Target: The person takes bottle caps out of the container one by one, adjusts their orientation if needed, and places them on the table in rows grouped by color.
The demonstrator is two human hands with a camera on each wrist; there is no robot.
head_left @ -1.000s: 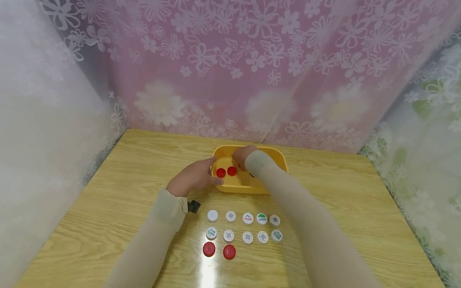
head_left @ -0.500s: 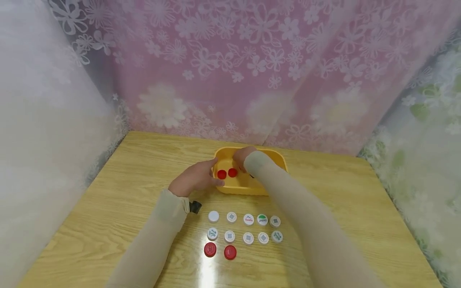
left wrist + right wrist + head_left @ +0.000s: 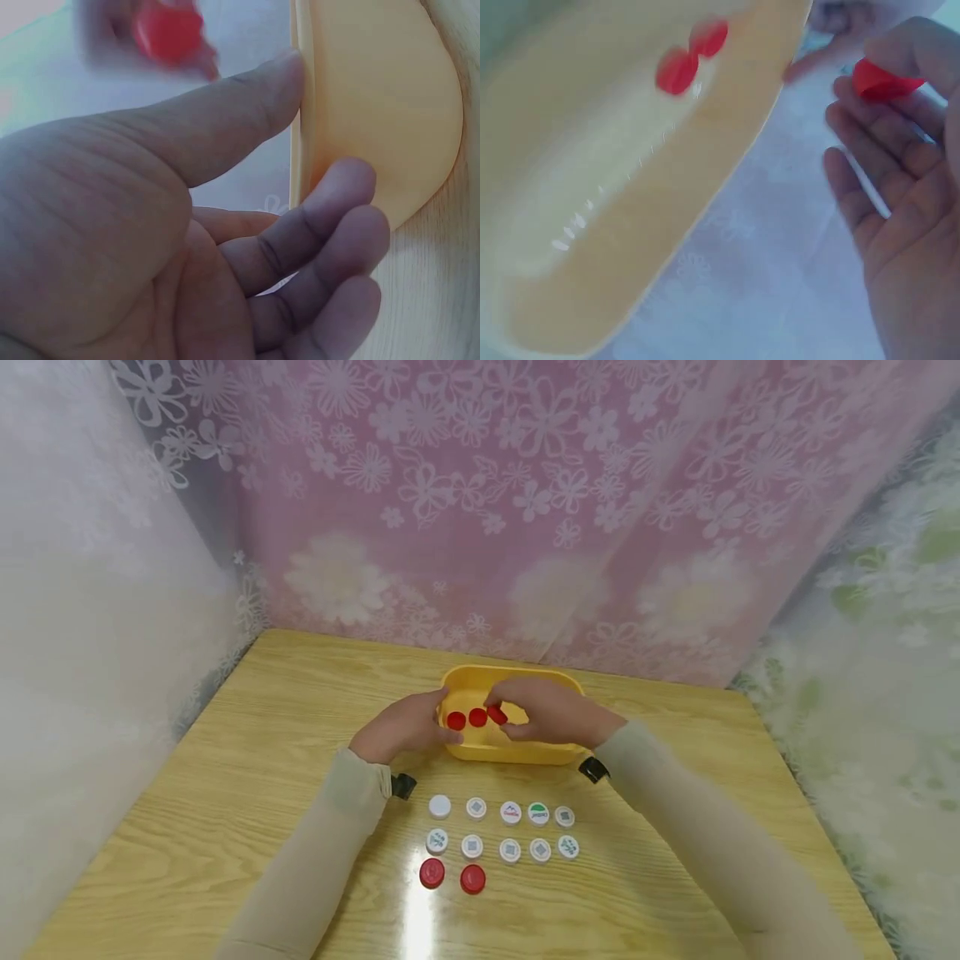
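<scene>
A yellow plastic basket [image 3: 517, 753] stands at the back middle of the table. My left hand [image 3: 405, 727] grips its left end, and in the left wrist view the thumb [image 3: 255, 97] lies at the rim with the other fingers curled by the wall. Over the basket, my right hand [image 3: 551, 710] pinches a red bottle cap [image 3: 885, 81] between thumb and fingers. Two more red caps lie inside on the bottom, a left one [image 3: 456, 721] and a right one [image 3: 477, 717].
In front of the basket, white bottle caps [image 3: 472, 847] with printed tops lie in two rows on the wooden table [image 3: 300, 693]. Nearer still sit two red caps, one left [image 3: 432, 873] and one right [image 3: 472, 879]. A pink floral curtain [image 3: 450, 527] hangs behind.
My right hand has come up from the basket's bottom and swung round, now showing a red cap in its fingers. The left hand has kept its grip on the basket's left end.
</scene>
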